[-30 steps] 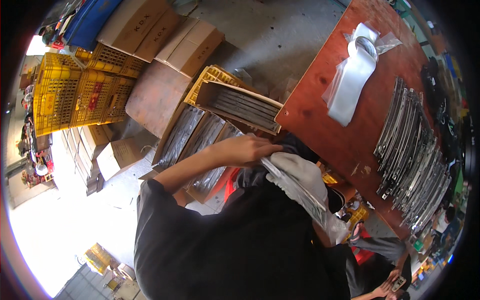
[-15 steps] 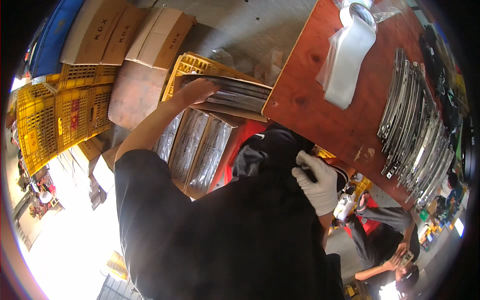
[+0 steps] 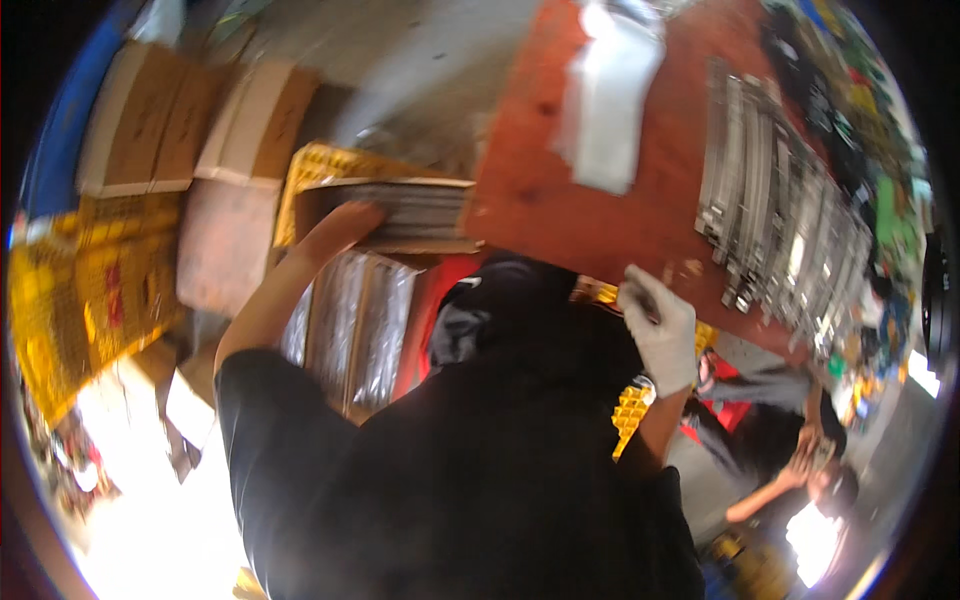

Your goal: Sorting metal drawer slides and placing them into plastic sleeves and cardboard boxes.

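My left hand (image 3: 357, 222), bare, reaches into a cardboard box (image 3: 428, 245) packed with long, flat grey strips (image 3: 425, 205) lying side by side. Its fingers dip in at the left end of the strips and are mostly hidden, so their grip does not show. My right hand (image 3: 660, 332) wears a white glove and is raised by the near edge of the red-brown table (image 3: 520, 190). The fingers are half curled, with a gap between them and the thumb, and nothing shows in it. Motion blurs the picture somewhat.
Clear plastic sleeves (image 3: 607, 120) and a row of shiny metal strips (image 3: 775, 205) lie on the table. A yellow crate (image 3: 310, 165) stands behind the open box; clear-wrapped packs (image 3: 380, 325) sit below it. Stacked cartons (image 3: 130, 120) stand left. A person (image 3: 780, 425) sits at right.
The view has shifted, so the table and boxes appear farther left. My right hand has risen closer to the table edge. My left hand stays in the box.
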`<state>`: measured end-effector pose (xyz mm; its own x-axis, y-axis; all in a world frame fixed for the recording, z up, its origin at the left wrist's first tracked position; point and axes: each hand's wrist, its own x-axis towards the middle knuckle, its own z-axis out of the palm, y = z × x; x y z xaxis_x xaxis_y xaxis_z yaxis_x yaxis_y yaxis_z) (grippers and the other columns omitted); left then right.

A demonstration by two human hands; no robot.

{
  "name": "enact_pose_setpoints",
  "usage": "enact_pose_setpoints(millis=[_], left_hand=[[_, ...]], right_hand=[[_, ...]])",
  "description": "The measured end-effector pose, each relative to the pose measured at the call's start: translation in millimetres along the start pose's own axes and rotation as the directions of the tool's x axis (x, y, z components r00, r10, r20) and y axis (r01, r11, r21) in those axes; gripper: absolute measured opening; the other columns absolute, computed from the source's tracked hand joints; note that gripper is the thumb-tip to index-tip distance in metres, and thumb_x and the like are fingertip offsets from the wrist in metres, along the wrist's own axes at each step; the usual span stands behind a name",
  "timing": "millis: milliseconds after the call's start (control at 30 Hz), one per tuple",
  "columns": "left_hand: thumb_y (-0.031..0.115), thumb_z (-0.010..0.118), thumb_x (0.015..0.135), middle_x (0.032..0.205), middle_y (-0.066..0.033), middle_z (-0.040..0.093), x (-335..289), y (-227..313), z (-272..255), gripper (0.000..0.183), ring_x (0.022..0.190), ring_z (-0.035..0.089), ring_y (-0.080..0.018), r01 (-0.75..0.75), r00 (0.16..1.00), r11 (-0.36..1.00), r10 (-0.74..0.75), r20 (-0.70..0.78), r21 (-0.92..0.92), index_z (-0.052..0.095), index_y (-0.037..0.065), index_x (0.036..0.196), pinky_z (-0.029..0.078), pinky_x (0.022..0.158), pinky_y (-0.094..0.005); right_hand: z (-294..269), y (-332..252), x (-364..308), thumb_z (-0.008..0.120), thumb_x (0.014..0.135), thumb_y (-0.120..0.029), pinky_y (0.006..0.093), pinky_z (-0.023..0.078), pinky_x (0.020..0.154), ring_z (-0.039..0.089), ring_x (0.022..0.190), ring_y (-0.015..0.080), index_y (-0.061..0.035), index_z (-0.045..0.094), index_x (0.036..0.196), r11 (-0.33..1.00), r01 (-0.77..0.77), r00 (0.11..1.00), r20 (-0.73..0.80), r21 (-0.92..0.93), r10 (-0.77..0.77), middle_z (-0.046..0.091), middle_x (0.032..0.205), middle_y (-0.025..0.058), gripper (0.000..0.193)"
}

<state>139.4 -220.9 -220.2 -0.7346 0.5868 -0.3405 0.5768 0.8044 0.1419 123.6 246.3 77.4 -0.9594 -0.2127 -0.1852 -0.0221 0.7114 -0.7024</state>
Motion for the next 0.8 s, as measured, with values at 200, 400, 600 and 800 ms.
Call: enact_pose_setpoints(millis=[200, 400, 600, 800], left_hand=[[0.006, 0.059, 0.085, 0.102, -0.0152, 0.068, 5, -14, 44, 0.026, 0.102, 0.063, -0.0316, 0.029, 0.979, 0.986, -0.061, -0.192, -0.165, 0.069, 0.01, 0.108, 0.051, 0.091, -0.041], [0.008, 0.06, 0.082, 0.107, -0.0137, 0.07, 31, -22, 22, 0.026, 0.107, 0.064, -0.0321, 0.111, 0.993, 0.984, -0.103, 0.064, -0.141, 0.077, 0.014, 0.101, 0.05, 0.095, -0.0412], [0.018, 0.066, 0.076, 0.087, -0.0208, 0.07, 20, -16, 37, 0.022, 0.087, 0.067, -0.0398, 0.073, 0.997, 0.973, -0.076, -0.004, -0.22, 0.076, 0.008, 0.093, 0.054, 0.081, -0.0459], [0.026, 0.07, 0.08, 0.09, -0.0139, 0.072, 44, -40, 53, 0.019, 0.086, 0.069, -0.0334, -0.142, 0.987, 0.973, 0.126, 0.097, 0.18, 0.076, 0.009, 0.087, 0.054, 0.078, -0.0442]], right_hand=[[-64, 36, 73, 0.071, 0.09, -0.023, 0.0387, 0.054, 0.088, 0.07, 0.101, 0.0291, 0.0035, 0.064, 0.123, 0.933, -0.149, 0.801, -0.593, -0.326, -0.079, 0.071, 0.111, 0.0185, 0.043], [-50, 20, 178, 0.069, 0.086, -0.05, 0.0435, 0.054, 0.089, 0.066, 0.102, 0.036, 0.0013, 0.058, 0.124, 0.512, -0.478, 0.838, -0.545, -0.714, 0.023, 0.064, 0.111, 0.0258, 0.065], [-62, 29, 196, 0.074, 0.083, -0.048, 0.0425, 0.058, 0.076, 0.067, 0.096, 0.0332, 0.0001, 0.059, 0.114, 0.629, -0.518, 0.781, -0.62, -0.58, 0.071, 0.066, 0.105, 0.0206, 0.059], [-56, 44, 201, 0.074, 0.084, -0.046, 0.0394, 0.059, 0.073, 0.069, 0.093, 0.0285, 0.0009, 0.063, 0.105, 0.716, -0.468, 0.783, -0.619, -0.518, 0.064, 0.07, 0.098, 0.0147, 0.052]])
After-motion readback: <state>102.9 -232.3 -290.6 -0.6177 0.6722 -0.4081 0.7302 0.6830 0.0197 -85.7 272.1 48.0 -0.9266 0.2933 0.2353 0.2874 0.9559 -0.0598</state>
